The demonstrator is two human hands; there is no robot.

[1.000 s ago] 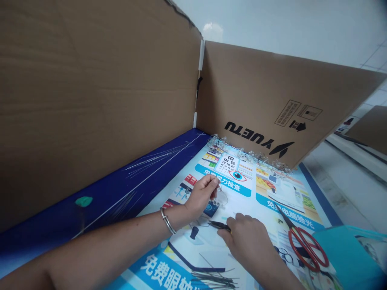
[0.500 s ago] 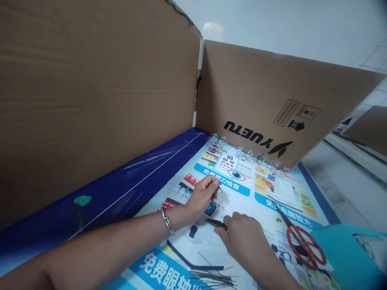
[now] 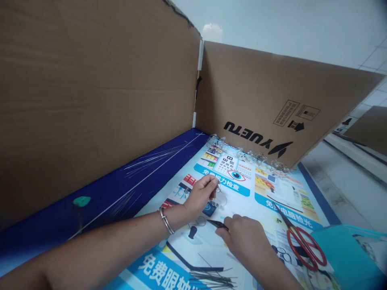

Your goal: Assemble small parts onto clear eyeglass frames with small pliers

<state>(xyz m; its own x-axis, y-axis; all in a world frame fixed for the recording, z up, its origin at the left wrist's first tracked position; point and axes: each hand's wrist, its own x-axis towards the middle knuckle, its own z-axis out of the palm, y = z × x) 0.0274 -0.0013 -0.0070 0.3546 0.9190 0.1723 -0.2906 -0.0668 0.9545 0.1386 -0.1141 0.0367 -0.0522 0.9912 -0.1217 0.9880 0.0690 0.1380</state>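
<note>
I'm working on a glossy printed optician's poster (image 3: 284,189) with Chinese text and an eye chart, laid flat with a dark blue band (image 3: 145,181) along its left side, scratched with fine white lines and marked by a green blob (image 3: 81,201). A tall cardboard panel (image 3: 90,100) stands along that side and meets a second cardboard panel (image 3: 256,88) printed with YUETU, whose lower edge is lined with crumpled clear tape (image 3: 248,155). Past it, a pale tiled floor (image 3: 338,189) shows on the right. Red-handled scissors (image 3: 302,245) lie open near a teal folder (image 3: 341,257), and a loose bundle of thin dark wires (image 3: 208,278) sits below my hands. My left hand (image 3: 201,197), with a metal bangle (image 3: 165,220) at the wrist, pinches a clear eyeglass lens (image 3: 221,199) at its edge between thumb and fingers, just above the poster. My right hand (image 3: 244,241) is curled around black needle-nose pliers (image 3: 217,224), their tip pointing left, near a thin round rim (image 3: 200,221) lying on the poster.
</note>
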